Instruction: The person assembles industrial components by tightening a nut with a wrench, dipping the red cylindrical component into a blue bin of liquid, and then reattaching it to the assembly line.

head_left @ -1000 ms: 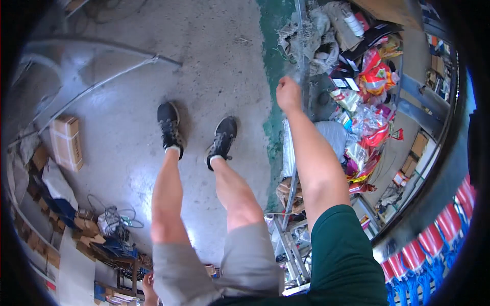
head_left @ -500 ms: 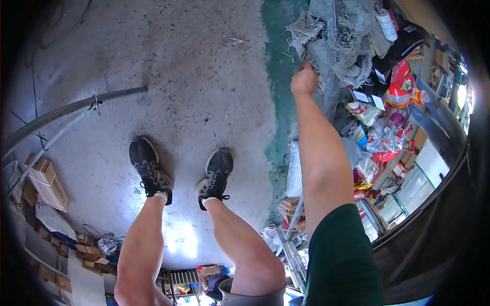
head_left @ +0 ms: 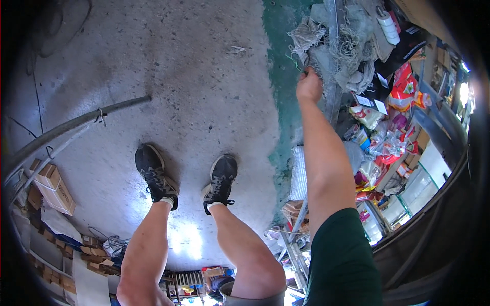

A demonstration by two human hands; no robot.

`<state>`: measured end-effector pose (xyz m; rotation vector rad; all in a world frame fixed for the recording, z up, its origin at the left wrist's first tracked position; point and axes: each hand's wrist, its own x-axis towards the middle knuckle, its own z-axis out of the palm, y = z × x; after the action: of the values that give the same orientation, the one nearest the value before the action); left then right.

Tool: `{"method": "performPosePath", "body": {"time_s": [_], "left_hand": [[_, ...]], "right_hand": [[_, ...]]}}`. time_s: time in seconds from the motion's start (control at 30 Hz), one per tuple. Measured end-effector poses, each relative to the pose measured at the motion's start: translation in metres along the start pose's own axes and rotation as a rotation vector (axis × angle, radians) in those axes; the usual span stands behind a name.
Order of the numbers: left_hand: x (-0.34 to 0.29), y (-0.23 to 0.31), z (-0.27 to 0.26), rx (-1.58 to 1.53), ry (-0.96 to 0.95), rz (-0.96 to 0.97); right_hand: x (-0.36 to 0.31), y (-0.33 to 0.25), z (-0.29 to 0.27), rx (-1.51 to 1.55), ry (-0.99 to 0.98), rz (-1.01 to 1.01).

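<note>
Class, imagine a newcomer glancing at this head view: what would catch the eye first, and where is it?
Probably the right hand, right of centre near the top, held at a bundle of frayed grey sacking. Next, the heap of red and clear plastic packets along the right side. Then two black shoes on the grey floor, left of centre.

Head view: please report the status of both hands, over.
Left hand out of view. Right hand at edge of frayed rags, grip unclear. Metal bar close on its right.
</note>
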<state>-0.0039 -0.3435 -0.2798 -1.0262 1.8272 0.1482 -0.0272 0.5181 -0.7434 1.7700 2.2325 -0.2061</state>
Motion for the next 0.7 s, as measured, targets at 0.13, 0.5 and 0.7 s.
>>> {"method": "performPosePath", "body": {"time_s": [0.13, 0.5, 0.7], "left_hand": [[0.004, -0.002, -0.001, -0.001, 0.006, 0.000], [0.024, -0.011, -0.081, -0.099, 0.095, 0.318], [-0.104, 0.226, -0.073, -0.131, 0.013, 0.820]], "right_hand": [[-0.001, 0.000, -0.002, -0.008, 0.012, -0.054], [-0.243, -0.075, -0.147, 1.617, -0.635, 0.344], [-0.349, -0.070, -0.356, 2.287, -0.780, 0.421]]}}
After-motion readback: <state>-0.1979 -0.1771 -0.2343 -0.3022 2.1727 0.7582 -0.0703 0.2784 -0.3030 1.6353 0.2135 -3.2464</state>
